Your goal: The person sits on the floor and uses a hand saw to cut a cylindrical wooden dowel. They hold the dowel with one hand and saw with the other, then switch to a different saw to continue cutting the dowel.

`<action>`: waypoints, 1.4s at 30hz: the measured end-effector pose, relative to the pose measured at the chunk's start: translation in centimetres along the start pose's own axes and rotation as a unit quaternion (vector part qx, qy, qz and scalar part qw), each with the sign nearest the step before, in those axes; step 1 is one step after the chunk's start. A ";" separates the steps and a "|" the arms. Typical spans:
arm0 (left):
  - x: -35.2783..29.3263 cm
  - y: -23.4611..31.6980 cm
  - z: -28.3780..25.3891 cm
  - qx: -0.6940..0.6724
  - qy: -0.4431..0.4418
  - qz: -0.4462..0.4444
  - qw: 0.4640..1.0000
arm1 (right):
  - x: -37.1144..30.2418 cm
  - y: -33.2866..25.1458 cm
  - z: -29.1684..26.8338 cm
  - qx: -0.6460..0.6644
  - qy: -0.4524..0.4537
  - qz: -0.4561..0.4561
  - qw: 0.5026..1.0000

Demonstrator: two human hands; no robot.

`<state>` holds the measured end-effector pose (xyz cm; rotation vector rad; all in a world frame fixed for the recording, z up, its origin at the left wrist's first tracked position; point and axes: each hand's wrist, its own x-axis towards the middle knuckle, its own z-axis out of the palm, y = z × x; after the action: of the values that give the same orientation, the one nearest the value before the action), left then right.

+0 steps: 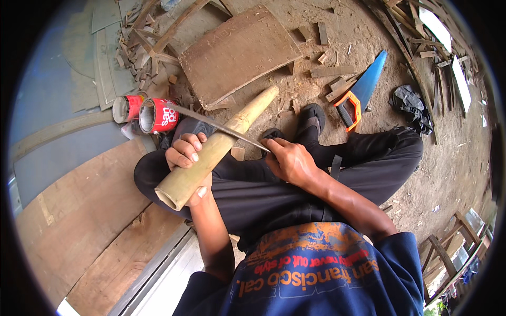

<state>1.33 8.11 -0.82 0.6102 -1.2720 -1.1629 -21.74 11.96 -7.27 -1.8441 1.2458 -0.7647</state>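
Left hand (185, 152) first, in the head view: I have its fingers and thumb wrapped around the lower part of a tapered bamboo tube (211, 155), held at a slant above the dark trousers (253, 203), cut end toward me and narrow end pointing away to the right. My right hand (291, 162) is curled closed at the near end of a long, thin blade (226, 129); whether there is a handle inside that fist I cannot tell. The blade lies across the tube, just beyond my left fingers, its far end sticking out past the left side.

I judge this to be a scraping or shaving step on the tube's skin. The next move seems to call for a steady left grip, those fingers clear of the edge, and an even, shallow stroke. The saw (373, 79) lies apart on the ground (448, 158).
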 end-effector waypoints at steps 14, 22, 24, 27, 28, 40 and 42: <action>0.1 0.1 0.2 -0.001 0.013 -0.007 1.000 | 0.6 2.4 0.1 -0.008 0.003 0.053 0.999; 0.3 0.1 0.6 -0.004 0.000 -0.008 1.000 | 0.7 4.2 0.7 -0.019 -0.010 0.091 0.996; 0.4 0.2 0.9 0.004 0.006 -0.011 1.000 | 0.0 2.3 0.4 0.015 -0.005 0.062 0.998; -0.1 0.2 0.6 -0.003 0.023 -0.016 1.000 | -0.2 2.3 0.7 0.019 -0.012 0.071 0.997; -0.1 0.2 0.4 -0.007 0.029 -0.016 0.999 | 0.2 2.5 0.5 0.021 -0.017 0.074 0.997; 0.1 0.0 0.6 0.004 0.025 -0.009 1.000 | -0.4 1.4 -0.2 -0.010 -0.002 0.063 0.998; -0.2 0.1 0.7 0.003 0.038 -0.015 0.999 | -0.8 0.8 -0.2 0.001 0.003 0.052 0.999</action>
<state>0.72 8.46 -0.61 0.6746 -1.2052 -1.1506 -22.51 12.52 -7.88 -1.7621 1.3325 -0.7154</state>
